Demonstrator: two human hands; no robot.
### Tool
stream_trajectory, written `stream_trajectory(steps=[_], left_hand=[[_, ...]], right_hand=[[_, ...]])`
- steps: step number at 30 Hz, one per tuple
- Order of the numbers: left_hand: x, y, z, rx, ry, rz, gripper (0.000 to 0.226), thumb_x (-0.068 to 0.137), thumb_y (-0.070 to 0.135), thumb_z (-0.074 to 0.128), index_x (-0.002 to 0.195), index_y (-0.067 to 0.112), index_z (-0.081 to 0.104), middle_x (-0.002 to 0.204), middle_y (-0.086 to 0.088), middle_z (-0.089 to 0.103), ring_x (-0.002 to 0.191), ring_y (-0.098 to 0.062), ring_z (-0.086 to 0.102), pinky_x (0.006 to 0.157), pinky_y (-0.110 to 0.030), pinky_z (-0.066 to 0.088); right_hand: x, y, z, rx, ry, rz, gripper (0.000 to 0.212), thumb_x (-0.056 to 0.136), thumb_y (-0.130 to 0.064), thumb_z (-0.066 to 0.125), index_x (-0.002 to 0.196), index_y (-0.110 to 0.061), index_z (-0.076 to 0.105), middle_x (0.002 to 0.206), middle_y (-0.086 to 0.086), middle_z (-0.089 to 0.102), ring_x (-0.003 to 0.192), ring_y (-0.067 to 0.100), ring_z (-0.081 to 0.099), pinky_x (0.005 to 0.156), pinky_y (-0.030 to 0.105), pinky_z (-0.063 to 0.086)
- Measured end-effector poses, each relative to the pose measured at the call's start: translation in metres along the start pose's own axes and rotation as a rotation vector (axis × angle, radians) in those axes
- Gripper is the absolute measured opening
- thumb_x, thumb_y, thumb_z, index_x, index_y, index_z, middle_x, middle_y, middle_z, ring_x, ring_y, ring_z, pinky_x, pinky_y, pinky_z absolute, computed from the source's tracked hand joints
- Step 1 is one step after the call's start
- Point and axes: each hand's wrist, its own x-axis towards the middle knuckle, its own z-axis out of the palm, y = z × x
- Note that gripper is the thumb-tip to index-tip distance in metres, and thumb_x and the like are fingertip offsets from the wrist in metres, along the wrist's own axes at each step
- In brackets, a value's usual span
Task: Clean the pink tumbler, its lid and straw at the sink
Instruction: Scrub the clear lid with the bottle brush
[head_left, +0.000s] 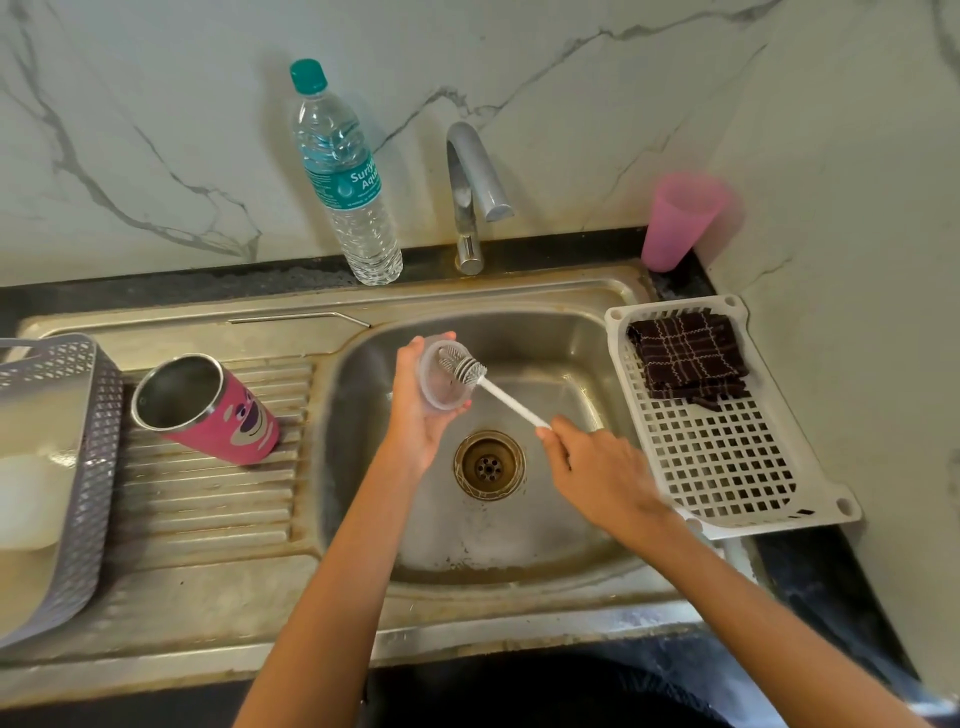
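Reaching in from the bottom edge, both forearms are held over the sink. The white handle end of a brush is pinched by the right hand, fingers curled narrow round it, above the drain. A clear lid is gripped by the left hand, thumb and fingers curled round its rim, and held over the basin, tilted toward the brush. The bristle head is pressed against the lid's inner face. Left of the basin, the pink tumbler is set on the ribbed drainboard, mouth open, lid off, steel inside seen. A grey basket is seen at the left edge, just beside the tumbler. Right of the basin, a white slotted tray is laid on the counter, with a dark checked cloth folded at its far end. The metal straw is laid flat on the sink's back ledge, apart from tumbler and lid. Behind, a bottle, the tap and a pink cup are stood by the wall.
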Motion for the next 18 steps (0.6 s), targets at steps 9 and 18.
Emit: stream_trajectory(steps=[9, 18], left_hand=[[-0.005, -0.015, 0.002, -0.134, 0.033, -0.017, 0.038, 0.093, 0.049, 0.044, 0.107, 0.018, 0.063, 0.107, -0.013, 0.058, 0.096, -0.027, 0.057, 0.078, -0.035, 0.050], [-0.005, -0.014, -0.006, -0.106, 0.052, 0.002, 0.036, 0.096, 0.045, 0.044, 0.103, 0.018, 0.067, 0.100, -0.007, 0.061, 0.089, -0.019, 0.060, 0.079, -0.036, 0.050]], right_hand=[[0.000, -0.007, -0.002, 0.082, -0.066, -0.028, 0.038, 0.103, -0.044, 0.023, 0.087, -0.022, 0.048, 0.058, -0.006, 0.049, 0.049, 0.011, 0.047, 0.051, 0.026, 0.039], [-0.015, -0.019, -0.001, -0.083, -0.004, -0.066, 0.040, 0.103, -0.044, 0.020, 0.100, -0.021, 0.052, 0.059, -0.006, 0.046, 0.053, 0.017, 0.048, 0.055, 0.031, 0.040]])
